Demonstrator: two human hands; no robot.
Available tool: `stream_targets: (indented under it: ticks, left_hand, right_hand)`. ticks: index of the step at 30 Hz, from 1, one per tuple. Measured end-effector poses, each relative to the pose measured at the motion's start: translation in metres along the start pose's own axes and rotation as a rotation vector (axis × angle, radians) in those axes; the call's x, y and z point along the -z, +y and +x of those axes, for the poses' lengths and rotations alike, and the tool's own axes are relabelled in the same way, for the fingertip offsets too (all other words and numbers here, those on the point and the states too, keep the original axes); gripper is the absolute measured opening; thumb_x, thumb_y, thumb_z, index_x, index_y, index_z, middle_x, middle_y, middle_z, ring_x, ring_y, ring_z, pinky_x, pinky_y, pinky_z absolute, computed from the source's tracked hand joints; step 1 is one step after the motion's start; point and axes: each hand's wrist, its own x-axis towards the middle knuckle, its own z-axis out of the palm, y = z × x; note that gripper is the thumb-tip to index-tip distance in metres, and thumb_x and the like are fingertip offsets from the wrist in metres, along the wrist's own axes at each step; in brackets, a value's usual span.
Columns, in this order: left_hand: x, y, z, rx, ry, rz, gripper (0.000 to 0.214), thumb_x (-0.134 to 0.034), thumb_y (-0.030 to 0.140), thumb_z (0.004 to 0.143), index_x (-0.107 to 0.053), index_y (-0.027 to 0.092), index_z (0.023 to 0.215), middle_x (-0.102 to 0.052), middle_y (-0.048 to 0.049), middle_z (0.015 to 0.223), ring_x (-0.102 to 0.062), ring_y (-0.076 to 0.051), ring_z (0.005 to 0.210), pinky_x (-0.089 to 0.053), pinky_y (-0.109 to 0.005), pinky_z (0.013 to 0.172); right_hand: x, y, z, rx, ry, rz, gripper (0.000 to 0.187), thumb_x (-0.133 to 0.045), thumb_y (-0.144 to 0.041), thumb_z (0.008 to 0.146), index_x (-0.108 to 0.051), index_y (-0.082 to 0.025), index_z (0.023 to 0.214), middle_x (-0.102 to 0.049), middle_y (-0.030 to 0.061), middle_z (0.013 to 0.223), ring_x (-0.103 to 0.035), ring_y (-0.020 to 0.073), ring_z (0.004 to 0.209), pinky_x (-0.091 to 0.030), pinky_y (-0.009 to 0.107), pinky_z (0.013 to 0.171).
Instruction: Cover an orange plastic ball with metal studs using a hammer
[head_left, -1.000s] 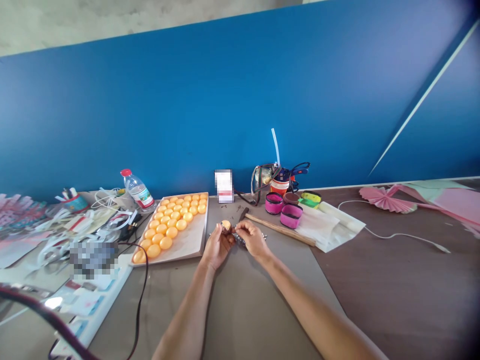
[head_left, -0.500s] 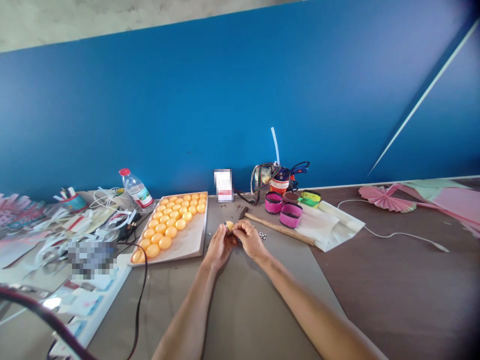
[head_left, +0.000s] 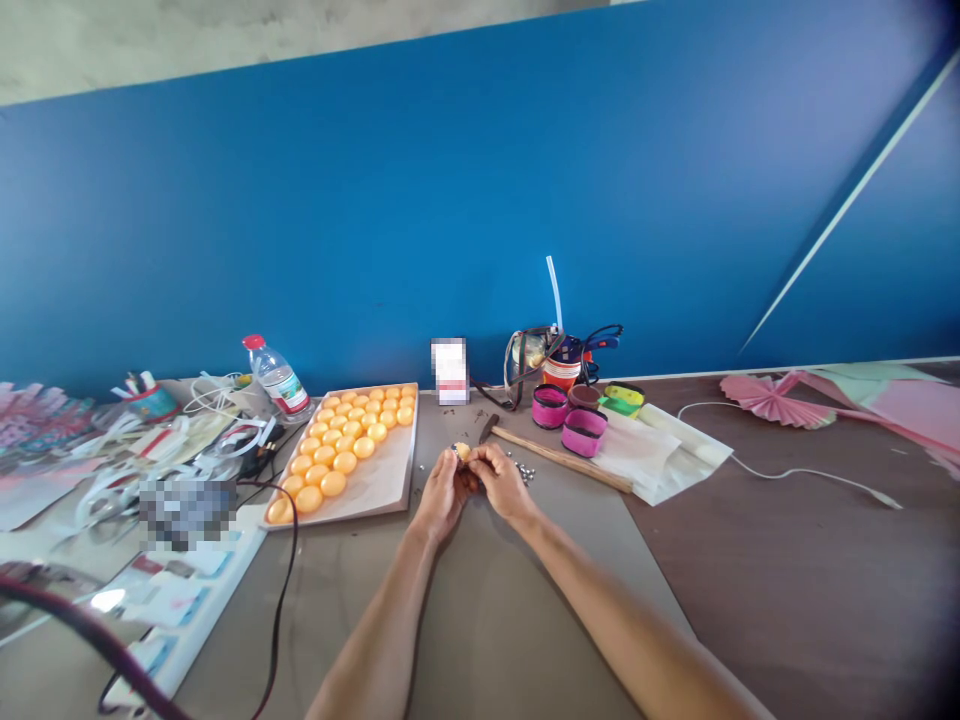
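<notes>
Fingers bent, my left hand point(head_left: 441, 498) holds a small yellowish round thing point(head_left: 463, 453) with dark, shiny bits around its lower edge. My right hand point(head_left: 501, 484) pinches at the right side of it, thumb and forefinger together; the fingertips partly hide what they grip. Just right of my right hand, small shiny silver pieces point(head_left: 527, 472) lie scattered on the grey mat point(head_left: 517, 620). Behind them rests a hammer point(head_left: 559, 456) with a wooden handle, its dark head to the left. A shallow tray point(head_left: 388, 482) with rows of orange balls point(head_left: 345, 462) stands left of my hands.
Magenta bands point(head_left: 585, 432) and white sheets point(head_left: 675, 455) lie right of the hammer. A tipped bottle point(head_left: 281, 380) leans behind the tray. Dark cables point(head_left: 281, 610) and a cluttered pile point(head_left: 187, 440) fill the left. A white cable point(head_left: 810, 470) crosses the brown table at right.
Both hands stay together around the small round thing, which has turned slightly between the fingers. The whole view has shifted a little.
</notes>
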Motion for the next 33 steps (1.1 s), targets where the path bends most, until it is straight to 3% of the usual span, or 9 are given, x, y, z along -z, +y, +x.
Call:
stream_targets:
  ticks: [12, 18, 26, 30, 33]
  left_hand:
    - [0.001, -0.011, 0.000, -0.121, 0.046, 0.110, 0.029, -0.059, 0.044, 0.076, -0.055, 0.019, 0.090, -0.054, 0.0000, 0.073, -0.049, -0.011, 0.058, -0.039, -0.022, 0.051]
    - [0.000, -0.013, -0.003, -0.117, 0.076, 0.148, 0.029, -0.060, 0.042, 0.076, -0.054, 0.020, 0.093, -0.054, 0.0005, 0.071, -0.048, -0.011, 0.055, -0.039, -0.023, 0.050]
    - [-0.004, -0.003, 0.000, -0.089, 0.024, 0.041, 0.027, -0.059, 0.044, 0.077, -0.055, 0.017, 0.080, -0.055, -0.0007, 0.070, -0.051, -0.012, 0.059, -0.041, -0.024, 0.054]
    - [0.001, 0.007, 0.002, -0.030, 0.038, -0.017, 0.033, -0.055, 0.048, 0.079, -0.054, 0.015, 0.080, -0.056, -0.0020, 0.066, -0.050, -0.012, 0.054, -0.041, -0.025, 0.053]
    - [0.003, 0.010, 0.002, -0.006, 0.041, -0.057, 0.035, -0.054, 0.050, 0.079, -0.053, 0.016, 0.081, -0.058, -0.0025, 0.068, -0.051, -0.011, 0.052, -0.041, -0.024, 0.054]
  right_hand:
    - [-0.001, 0.006, 0.000, -0.063, 0.043, -0.059, 0.009, -0.048, -0.030, 0.072, -0.050, -0.021, 0.070, -0.048, -0.0046, 0.053, -0.044, 0.0106, 0.048, -0.038, 0.023, 0.046]
    - [0.002, 0.004, 0.000, -0.072, 0.088, -0.082, 0.011, -0.051, -0.032, 0.070, -0.048, -0.022, 0.071, -0.050, -0.0045, 0.053, -0.044, 0.0108, 0.047, -0.037, 0.022, 0.044]
    - [0.006, -0.002, 0.007, -0.028, 0.085, -0.093, 0.016, -0.049, -0.036, 0.075, -0.052, -0.021, 0.075, -0.055, -0.0028, 0.057, -0.049, 0.0122, 0.049, -0.041, 0.024, 0.048]
    - [0.031, 0.001, 0.014, 0.176, 0.254, -0.468, 0.021, -0.043, -0.029, 0.080, -0.061, -0.019, 0.081, -0.065, 0.0063, 0.088, -0.059, 0.0180, 0.086, -0.044, 0.029, 0.077]
    - [0.051, 0.007, 0.017, 0.148, 0.329, -0.865, 0.023, -0.041, -0.020, 0.079, -0.063, -0.019, 0.086, -0.064, 0.0078, 0.088, -0.058, 0.0179, 0.082, -0.042, 0.028, 0.075]
